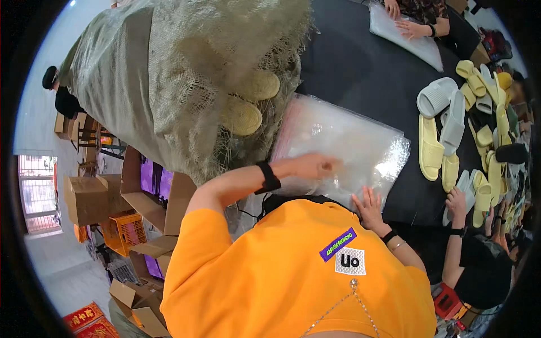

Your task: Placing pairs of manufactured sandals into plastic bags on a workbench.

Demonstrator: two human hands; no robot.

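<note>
A stack of clear plastic bags (338, 132) lies on the dark table in front of me, with light glaring off its right side. My left hand (322, 167) is over the near middle of the stack, its fingers bent and smeared by motion. Whether it pinches a bag does not show. Flat against the near right edge of the bags rests my right hand (369, 208), fingers spread and nothing held. Both wrists wear black bands.
Left of the bags sits a large frayed woven sack (186, 73) with straw-coloured slipper soles (242, 115) at its opening. Yellow and grey slippers (431, 146) cover the right side. Co-workers' hands handle plastic (408, 34) at the far side and slippers at right. Cardboard boxes (93, 200) stand left.
</note>
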